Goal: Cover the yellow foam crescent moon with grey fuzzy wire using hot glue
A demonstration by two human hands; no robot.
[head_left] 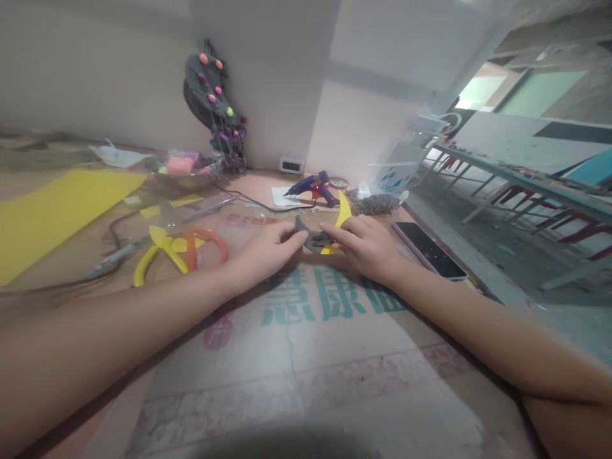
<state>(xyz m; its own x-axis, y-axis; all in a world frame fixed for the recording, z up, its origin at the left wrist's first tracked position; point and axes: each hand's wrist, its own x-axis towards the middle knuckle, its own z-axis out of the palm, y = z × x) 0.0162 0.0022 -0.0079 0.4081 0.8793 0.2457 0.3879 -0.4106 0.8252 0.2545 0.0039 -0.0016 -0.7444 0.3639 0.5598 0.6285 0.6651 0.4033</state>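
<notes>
Between my hands, low over the printed board, is a yellow crescent cut-out point(343, 209) partly wrapped in grey yarn point(315, 241). My left hand point(275, 245) pinches the wrapped left end between thumb and fingers. On the other side, my right hand point(366, 245) grips the bare yellow part, its fingers bent over it and hiding the middle. Just behind them lies a blue glue gun point(310, 186) with a small red light. A grey yarn bundle point(377, 204) rests behind my right hand.
Yellow-handled pliers point(160, 252), orange-handled scissors point(208, 245) and a yellow sheet point(62, 213) lie left. A phone point(428, 248) lies right, near the table edge. At the back stand a small digital clock point(291, 166) and a grey crescent decoration point(205, 95) with coloured beads.
</notes>
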